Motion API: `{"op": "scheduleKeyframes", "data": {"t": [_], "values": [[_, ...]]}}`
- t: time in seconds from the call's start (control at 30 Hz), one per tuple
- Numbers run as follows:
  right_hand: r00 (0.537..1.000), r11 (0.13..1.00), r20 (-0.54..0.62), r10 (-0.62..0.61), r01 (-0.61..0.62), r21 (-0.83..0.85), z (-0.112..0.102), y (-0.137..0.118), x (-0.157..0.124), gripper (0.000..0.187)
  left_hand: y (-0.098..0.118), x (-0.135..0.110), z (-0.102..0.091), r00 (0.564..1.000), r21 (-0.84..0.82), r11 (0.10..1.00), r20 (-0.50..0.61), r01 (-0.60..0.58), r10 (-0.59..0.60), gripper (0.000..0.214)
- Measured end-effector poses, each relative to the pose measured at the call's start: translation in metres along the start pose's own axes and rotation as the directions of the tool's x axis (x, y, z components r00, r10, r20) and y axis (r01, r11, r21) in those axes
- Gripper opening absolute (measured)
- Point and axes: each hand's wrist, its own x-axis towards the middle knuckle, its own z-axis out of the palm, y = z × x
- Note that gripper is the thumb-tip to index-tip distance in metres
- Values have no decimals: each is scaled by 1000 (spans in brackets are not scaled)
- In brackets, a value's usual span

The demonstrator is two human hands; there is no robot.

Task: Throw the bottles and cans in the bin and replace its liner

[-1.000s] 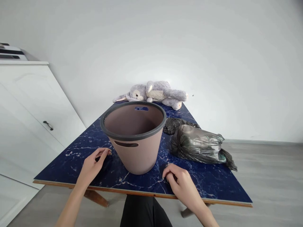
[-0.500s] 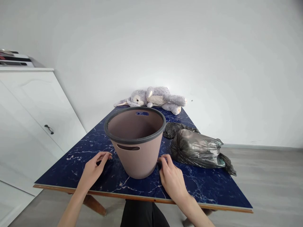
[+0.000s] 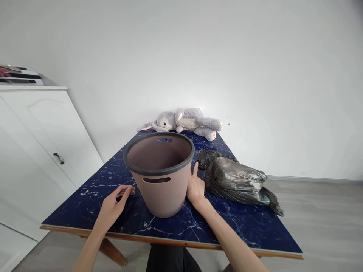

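A brownish-mauve trash bin point(image 3: 164, 196) with a dark grey rim stands upright on the blue marbled table. One slot handle faces me and another is on the far side. My left hand point(image 3: 116, 202) rests on the table left of the bin, apart from it, fingers loosely bent and nothing in them. At the bin's right side lies my right hand point(image 3: 196, 187), its index finger stretched towards a crumpled black plastic bag point(image 3: 208, 158). The other fingers bend in by the bin wall and are partly hidden. Right of this hand lies a filled, knotted black garbage bag point(image 3: 236, 179).
A grey plush rabbit point(image 3: 185, 121) lies on its side at the table's far end, against the wall. On the left stands a white cabinet point(image 3: 42, 132) with items on top. The table's wooden front edge point(image 3: 136, 237) is close to me.
My right hand has moved forward along the bin's side and stretched out its index finger. The bin has turned slightly and shifted a little left. My left hand stays about where it was.
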Motion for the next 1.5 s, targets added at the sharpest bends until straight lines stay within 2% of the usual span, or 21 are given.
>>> {"op": "scheduleKeyframes", "data": {"t": [0.17, 0.33, 0.7, 0.87, 1.03, 1.17, 1.27, 1.37, 1.5], "values": [[997, 996, 2, 78, -78, 36, -5, -6, 16, 50, 1, 0, -1, 1000, -9, 1000, 8, 8, -8, 63], [999, 998, -8, 52, -52, 48, -5, -7, 14, 46, 1, -1, 0, 1000, -29, 1000, 1, 4, -4, 62], [988, 989, -92, -122, 129, 72, 9, 12, -24, 37, 3, -3, -1, 1000, -36, 999, 8, 29, -28, 63], [956, 958, -145, -254, 269, 97, 20, 29, -67, 38, 5, -4, 0, 1000, -44, 999, 3, 19, -19, 61], [892, 885, -279, -357, 418, 205, 27, 52, -116, 38, 7, -6, 1, 1000, -38, 999, -1, 12, -12, 58], [891, 871, -296, -344, 421, 254, 26, 60, -128, 37, 5, -7, 1, 1000, -36, 999, 6, 1, -1, 58], [899, 906, -313, -306, 376, 194, 23, 58, -121, 41, 5, -7, 1, 1000, -32, 999, 4, -7, 7, 57], [907, 924, -273, -322, 364, 119, 20, 52, -117, 41, 4, -7, 2, 1000, -25, 1000, 3, -8, 8, 56], [912, 922, -262, -315, 360, 141, 19, 51, -126, 38, 2, -6, 4, 1000, -21, 1000, -4, -17, 17, 56]]}}
